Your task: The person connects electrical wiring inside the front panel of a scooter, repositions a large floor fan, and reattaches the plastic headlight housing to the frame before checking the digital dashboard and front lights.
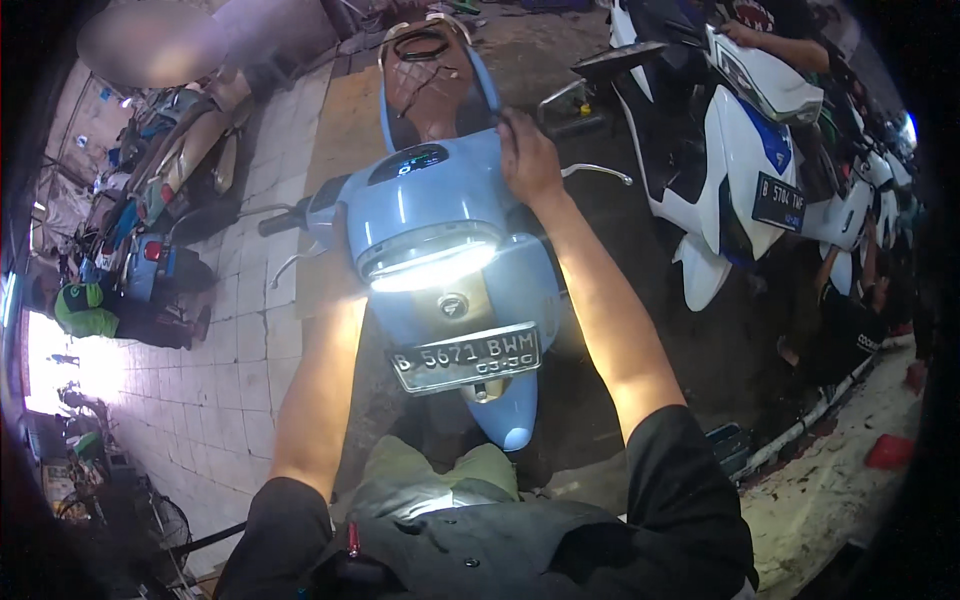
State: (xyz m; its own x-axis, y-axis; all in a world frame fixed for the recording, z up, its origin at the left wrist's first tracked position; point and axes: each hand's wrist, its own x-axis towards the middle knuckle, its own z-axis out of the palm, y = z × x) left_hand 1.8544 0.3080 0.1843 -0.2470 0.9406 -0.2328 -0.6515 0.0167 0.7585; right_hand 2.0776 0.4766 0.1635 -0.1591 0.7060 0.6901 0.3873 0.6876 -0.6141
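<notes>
In front of me stands a light blue scooter with its headlight lit and a display glowing on top of its handlebar cover. My right hand grips the right side of this cover, fingers bent over its edge by the brake lever. Against the opposite side of the cover lies my left hand, its fingers hidden from sight. Below the headlight are a gold front panel, a number plate and the blue front mudguard. Behind the cover shows the brown seat.
On the right stands a white and blue scooter, with another person's hand on it. Someone in dark clothes crouches farther right. More motorbikes and a person in a green top are at the left, beyond pale floor tiles.
</notes>
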